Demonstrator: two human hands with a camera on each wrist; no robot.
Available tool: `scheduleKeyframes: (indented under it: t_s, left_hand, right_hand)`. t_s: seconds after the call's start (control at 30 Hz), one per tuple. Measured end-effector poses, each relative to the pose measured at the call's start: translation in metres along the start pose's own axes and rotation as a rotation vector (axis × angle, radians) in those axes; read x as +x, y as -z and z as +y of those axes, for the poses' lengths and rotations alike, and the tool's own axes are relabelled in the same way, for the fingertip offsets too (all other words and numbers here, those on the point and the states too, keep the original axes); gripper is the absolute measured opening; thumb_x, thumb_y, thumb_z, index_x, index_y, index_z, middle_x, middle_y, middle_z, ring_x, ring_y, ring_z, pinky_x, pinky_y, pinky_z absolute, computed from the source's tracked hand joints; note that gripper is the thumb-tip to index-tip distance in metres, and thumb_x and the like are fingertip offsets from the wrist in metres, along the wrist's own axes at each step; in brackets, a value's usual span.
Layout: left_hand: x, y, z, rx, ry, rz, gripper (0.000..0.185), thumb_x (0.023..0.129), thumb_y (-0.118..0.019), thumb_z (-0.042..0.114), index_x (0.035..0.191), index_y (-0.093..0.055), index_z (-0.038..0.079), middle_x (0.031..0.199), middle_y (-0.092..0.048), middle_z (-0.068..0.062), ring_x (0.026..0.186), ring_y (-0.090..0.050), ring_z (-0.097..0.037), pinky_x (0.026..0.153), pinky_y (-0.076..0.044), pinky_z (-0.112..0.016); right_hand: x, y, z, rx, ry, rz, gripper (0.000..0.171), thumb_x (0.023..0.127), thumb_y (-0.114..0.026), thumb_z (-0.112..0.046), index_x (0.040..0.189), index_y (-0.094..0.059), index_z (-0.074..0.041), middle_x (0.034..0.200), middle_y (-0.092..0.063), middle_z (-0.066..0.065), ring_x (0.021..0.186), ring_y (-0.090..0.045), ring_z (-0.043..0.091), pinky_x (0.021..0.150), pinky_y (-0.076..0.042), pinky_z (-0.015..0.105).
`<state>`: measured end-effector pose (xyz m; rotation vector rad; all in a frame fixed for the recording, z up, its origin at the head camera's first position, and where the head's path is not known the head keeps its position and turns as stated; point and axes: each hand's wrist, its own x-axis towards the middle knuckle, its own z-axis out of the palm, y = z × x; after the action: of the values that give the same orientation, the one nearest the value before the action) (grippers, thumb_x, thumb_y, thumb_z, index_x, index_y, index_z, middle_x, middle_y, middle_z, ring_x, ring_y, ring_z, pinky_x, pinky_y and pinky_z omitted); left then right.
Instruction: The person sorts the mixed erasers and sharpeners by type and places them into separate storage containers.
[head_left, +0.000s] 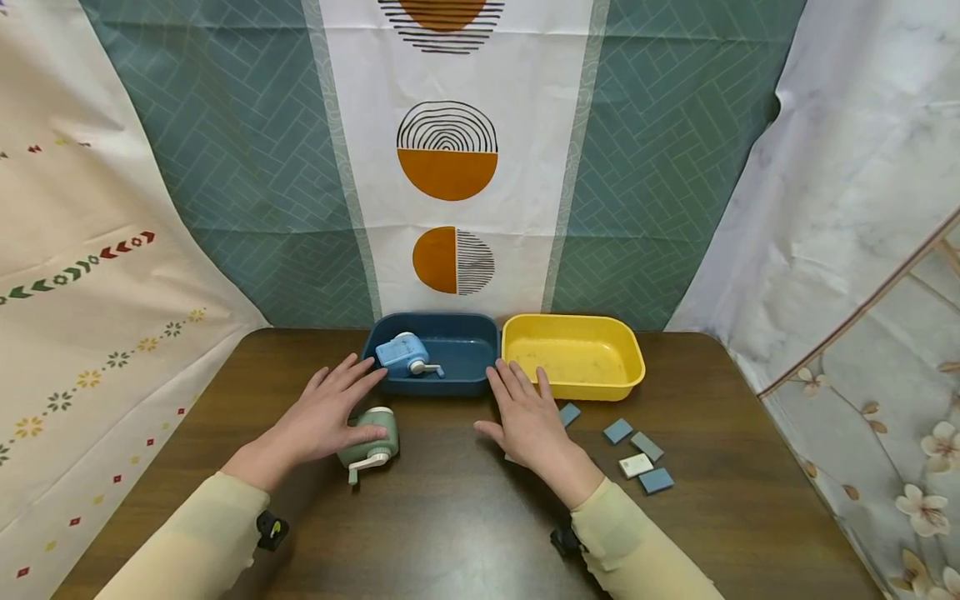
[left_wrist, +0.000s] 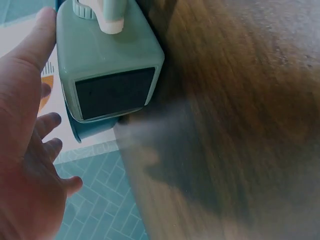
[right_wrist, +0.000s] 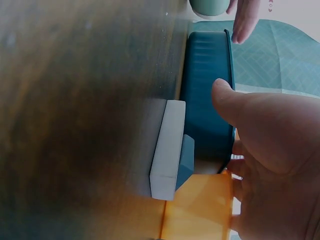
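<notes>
**Both hands hovering flat by the 2 sharpeners**

Right now I am watching my left hand (head_left: pixel 322 417) lying with its fingers spread and straight, its thumb touching the green pencil sharpener (head_left: pixel 369 446) that is sitting on the tabletop (head_left: pixel 450 517), crank end toward me. The fingertips are reaching toward the near rim of the blue tray (head_left: pixel 420 387), where a light blue sharpener (head_left: pixel 405 354) is lying inside. My right hand (head_left: pixel 528 417) is also flat and spread, gripping nothing, just in front of the seam between the blue tray and the yellow tray (head_left: pixel 630 375), which looks bare inside.

In my judgement, taking the green sharpener well means wrapping the body rather than the thin crank, and lifting it high enough to pass the tray rim without nudging the sharpener already in there.

5 small tiles (head_left: pixel 637 454) are lying to the right of my right hand; the nearest, a blue one (head_left: pixel 569 414), is partly behind my fingers. The right wrist view is showing a white block (right_wrist: pixel 167 147) with a blue piece beside it under my palm, which the head view is hiding almost fully. The left wrist view is blurred across the wood, and I cannot tell whether my thumb is pressing the sharpener or only resting against it.
</notes>
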<state>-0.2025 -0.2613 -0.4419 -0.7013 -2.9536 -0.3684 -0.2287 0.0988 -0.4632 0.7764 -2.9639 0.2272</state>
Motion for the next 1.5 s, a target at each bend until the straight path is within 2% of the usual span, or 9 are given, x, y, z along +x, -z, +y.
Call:
scheduleKeyframes:
  t_s: [0.17,0.33,0.83,1.27,1.5]
  left_hand:
    - [-0.002,0.005,0.002,0.004,0.006,-0.003,0.099,0.096,-0.074,0.069,0.17,-0.044,0.01,0.176,-0.036,-0.021,0.165,-0.019,-0.047,0.126,-0.015,-0.078]
    - [-0.013,0.008,0.003,0.004,-0.003,-0.011,0.099,0.096,-0.072,0.072,0.169,-0.045,0.01,0.176,-0.035,-0.019,0.165,-0.019,-0.047,0.126,-0.015,-0.078]
    - [-0.038,0.006,-0.001,0.032,-0.008,-0.017,0.091,0.092,-0.083,0.064,0.161,-0.057,0.009,0.175,-0.039,-0.018,0.164,-0.023,-0.047,0.125,-0.018,-0.079]
    - [-0.046,0.001,-0.005,0.043,0.019,-0.023,0.079,0.094,-0.082,0.061,0.151,-0.067,0.008,0.174,-0.04,-0.019,0.165,-0.022,-0.047,0.124,-0.017,-0.08]
    - [-0.045,0.0,-0.004,0.048,0.004,-0.014,0.075,0.094,-0.084,0.057,0.146,-0.069,0.005,0.174,-0.04,-0.019,0.164,-0.023,-0.047,0.124,-0.019,-0.079]
  right_hand:
    - [0.0,0.002,0.0,0.005,0.003,0.008,0.091,0.108,-0.066,-0.058,0.175,-0.031,-0.008,0.182,-0.025,0.014,0.168,-0.021,0.034,0.134,-0.006,0.065]
    - [0.001,0.002,0.002,0.009,0.007,0.021,0.09,0.108,-0.066,-0.057,0.174,-0.031,-0.007,0.181,-0.026,0.015,0.168,-0.021,0.035,0.134,-0.007,0.065]
    - [0.001,0.002,0.002,-0.007,-0.016,-0.004,0.09,0.108,-0.065,-0.058,0.175,-0.03,-0.008,0.182,-0.024,0.014,0.168,-0.019,0.034,0.134,-0.005,0.064]
    - [0.001,0.001,-0.002,-0.01,-0.012,-0.017,0.09,0.108,-0.064,-0.059,0.175,-0.03,-0.009,0.182,-0.024,0.013,0.168,-0.019,0.034,0.134,-0.006,0.064]
    - [0.001,0.002,-0.002,-0.007,-0.011,-0.011,0.09,0.108,-0.064,-0.06,0.175,-0.031,-0.009,0.182,-0.025,0.013,0.168,-0.02,0.034,0.134,-0.006,0.064]
